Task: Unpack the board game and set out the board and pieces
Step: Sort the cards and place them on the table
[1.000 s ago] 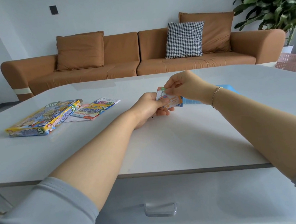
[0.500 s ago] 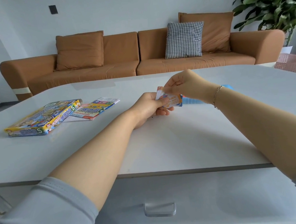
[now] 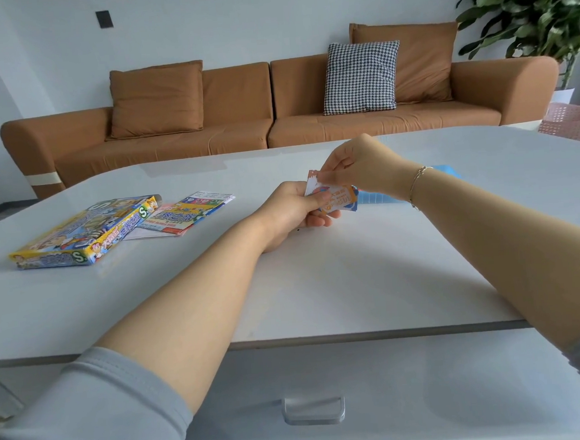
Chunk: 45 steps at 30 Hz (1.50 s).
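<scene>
Here I see my left hand (image 3: 286, 213) gripping a small card packet (image 3: 337, 201) at frame centre, above the bench (image 3: 320, 286), while my right hand's (image 3: 357, 167) fingers pinch its torn top. The game box (image 3: 83, 234) lies at left.

Home living room, long brown sofa (image 3: 274, 117) with cushions against pale wall, houndstooth pillow (image 3: 361, 76), leafy houseplant (image 3: 534, 7) in corner, white table (image 3: 320, 286) in front
</scene>
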### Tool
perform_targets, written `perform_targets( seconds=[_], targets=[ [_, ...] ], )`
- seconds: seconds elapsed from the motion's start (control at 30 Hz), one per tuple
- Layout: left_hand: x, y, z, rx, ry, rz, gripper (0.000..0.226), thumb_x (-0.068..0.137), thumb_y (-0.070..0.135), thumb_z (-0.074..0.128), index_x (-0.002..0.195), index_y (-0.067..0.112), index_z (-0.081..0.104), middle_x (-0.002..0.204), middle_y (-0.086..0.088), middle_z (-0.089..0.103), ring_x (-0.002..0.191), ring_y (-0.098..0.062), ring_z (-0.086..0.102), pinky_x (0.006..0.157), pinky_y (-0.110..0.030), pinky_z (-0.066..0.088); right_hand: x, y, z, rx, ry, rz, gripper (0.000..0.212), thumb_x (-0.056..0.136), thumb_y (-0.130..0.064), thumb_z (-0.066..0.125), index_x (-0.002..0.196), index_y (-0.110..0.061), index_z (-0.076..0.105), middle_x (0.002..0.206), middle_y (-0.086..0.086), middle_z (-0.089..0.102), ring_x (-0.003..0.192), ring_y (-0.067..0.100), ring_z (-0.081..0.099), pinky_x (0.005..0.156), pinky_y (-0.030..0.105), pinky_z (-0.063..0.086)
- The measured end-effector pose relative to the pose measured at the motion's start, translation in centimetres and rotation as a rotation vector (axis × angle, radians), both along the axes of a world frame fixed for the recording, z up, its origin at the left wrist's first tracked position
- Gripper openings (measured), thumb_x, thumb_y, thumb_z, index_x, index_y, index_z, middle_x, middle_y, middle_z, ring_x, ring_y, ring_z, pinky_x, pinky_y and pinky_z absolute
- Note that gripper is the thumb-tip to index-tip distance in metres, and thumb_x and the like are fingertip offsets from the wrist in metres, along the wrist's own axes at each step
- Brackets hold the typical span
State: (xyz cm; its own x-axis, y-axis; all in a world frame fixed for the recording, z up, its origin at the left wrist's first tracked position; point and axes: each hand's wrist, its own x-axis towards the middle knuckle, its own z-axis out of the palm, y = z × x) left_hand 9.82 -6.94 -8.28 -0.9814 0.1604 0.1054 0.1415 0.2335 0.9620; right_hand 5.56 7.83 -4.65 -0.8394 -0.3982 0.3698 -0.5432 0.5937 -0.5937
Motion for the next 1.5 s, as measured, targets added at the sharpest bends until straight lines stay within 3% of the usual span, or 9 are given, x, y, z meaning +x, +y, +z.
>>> perform_targets(
  seconds=[0.13,0.3,0.5,0.63,0.77,0.9,1.03,1.17,1.5],
  targets=[
    [-0.05,-0.02,-0.01,0.004,-0.001,0.005,0.011,0.097,0.013,0.050,0.099,0.009,0.060,0.077,-0.007,0.068,0.050,-0.003,0.059,0.053,-0.012,0.048,-0.10,0.52,0.33,0.035,-0.025,0.018,0.014,0.083,-0.012,0.069,0.095,-0.006,0.074,0.092,0.006,0.072,0.075,0.012,0.064,0.063,0.019,0.054],
    [0.02,0.01,0.01,0.000,-0.001,-0.005,0.012,0.098,0.013,0.049,0.094,0.013,0.061,0.078,-0.008,0.068,0.050,-0.003,0.059,0.053,-0.012,0.048,0.34,0.26,0.25,0.000,-0.033,0.024,0.025,0.082,-0.033,0.071,0.084,-0.009,0.074,0.076,0.005,0.069,0.059,0.011,0.054,0.048,0.012,0.041],
    [-0.03,0.03,-0.01,-0.011,-0.005,0.005,0.015,0.098,0.012,0.049,0.106,0.005,0.059,0.077,-0.008,0.068,0.049,-0.002,0.059,0.051,-0.011,0.046,0.10,0.66,0.42,0.030,-0.065,0.010,0.014,0.081,-0.011,0.071,0.094,-0.007,0.074,0.091,0.009,0.072,0.068,0.009,0.058,0.059,0.016,0.048],
    [0.04,0.06,0.05,-0.015,0.002,0.002,0.013,0.098,0.012,0.048,0.102,0.008,0.060,0.077,-0.007,0.067,0.049,-0.002,0.058,0.051,-0.011,0.047,0.48,0.42,0.36,-0.001,-0.057,0.009,0.027,0.081,-0.036,0.071,0.086,-0.010,0.075,0.082,0.005,0.071,0.064,0.010,0.054,0.053,0.014,0.042],
    [0.12,0.05,0.07,-0.011,-0.003,0.011,0.013,0.098,0.012,0.049,0.104,0.007,0.059,0.077,-0.007,0.067,0.049,-0.002,0.059,0.051,-0.011,0.047,0.41,0.07,0.31,0.035,-0.002,-0.004,0.015,0.085,-0.018,0.068,0.092,-0.005,0.073,0.089,0.008,0.070,0.068,0.011,0.059,0.053,0.012,0.044],
    [-0.01,0.03,0.02,-0.024,-0.003,0.008,0.017,0.098,0.013,0.049,0.107,0.004,0.060,0.078,-0.008,0.068,0.050,-0.002,0.059,0.051,-0.011,0.046,0.19,0.77,0.33,0.025,-0.061,0.015,0.012,0.083,-0.011,0.068,0.093,-0.008,0.073,0.098,0.010,0.072,0.083,0.015,0.062,0.074,0.032,0.055],
    [0.12,0.09,0.07,-0.019,0.004,0.000,0.012,0.098,0.013,0.048,0.099,0.011,0.060,0.078,-0.007,0.067,0.050,-0.002,0.059,0.052,-0.011,0.047,0.25,0.28,-0.15,-0.038,-0.035,0.031,0.024,0.082,-0.030,0.071,0.087,-0.007,0.075,0.082,0.007,0.071,0.067,0.011,0.058,0.056,0.018,0.045],
    [0.20,0.07,0.12,0.008,0.000,0.007,0.012,0.098,0.011,0.049,0.101,0.009,0.059,0.078,-0.008,0.067,0.049,-0.001,0.059,0.051,-0.011,0.047,0.05,0.32,0.07,-0.007,-0.018,0.028,0.012,0.083,-0.007,0.068,0.093,-0.004,0.073,0.073,-0.003,0.066,0.051,-0.006,0.056,0.046,0.005,0.038],
    [0.17,0.08,0.11,0.007,0.001,0.000,0.011,0.097,0.012,0.050,0.100,0.010,0.060,0.077,-0.008,0.067,0.048,-0.002,0.058,0.051,-0.011,0.047,-0.06,0.14,0.09,-0.006,-0.027,0.017,0.014,0.085,-0.010,0.066,0.095,-0.004,0.073,0.081,0.001,0.069,0.059,-0.001,0.057,0.047,0.006,0.040]
  ],
)
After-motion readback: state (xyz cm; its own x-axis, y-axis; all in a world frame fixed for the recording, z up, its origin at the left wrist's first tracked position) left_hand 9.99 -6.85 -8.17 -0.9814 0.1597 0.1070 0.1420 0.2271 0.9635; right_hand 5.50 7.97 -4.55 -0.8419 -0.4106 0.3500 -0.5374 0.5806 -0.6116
